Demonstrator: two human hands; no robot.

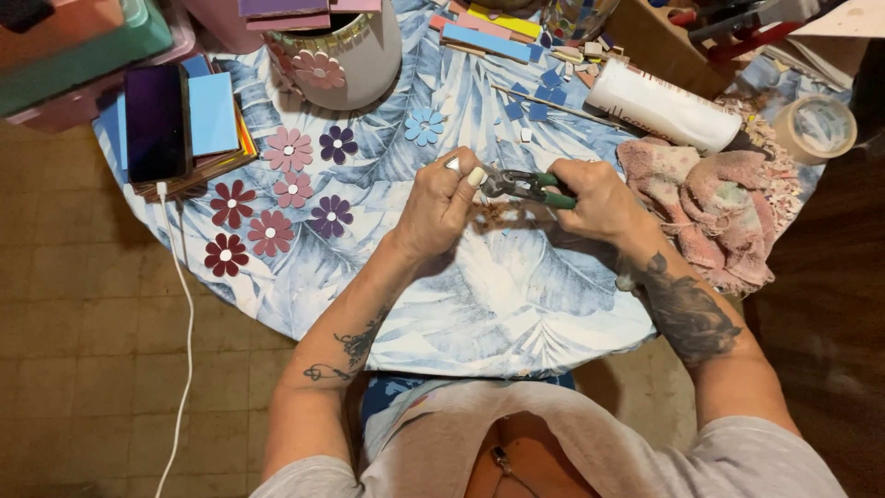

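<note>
Over the table (516, 304), right hand (599, 198) clenches green-handled nippers (525, 184); left hand (442, 203) pinches a small piece.

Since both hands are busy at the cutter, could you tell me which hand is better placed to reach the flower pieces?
Probably the left hand: the mosaic flowers lie on its side, while the right hand grips the green-handled nippers.

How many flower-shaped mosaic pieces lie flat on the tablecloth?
8. Pink, purple and light blue in the upper row; dark red, pink, purple mid; pink, dark red lowest. Another decorates the pot; more may be hidden.
</note>
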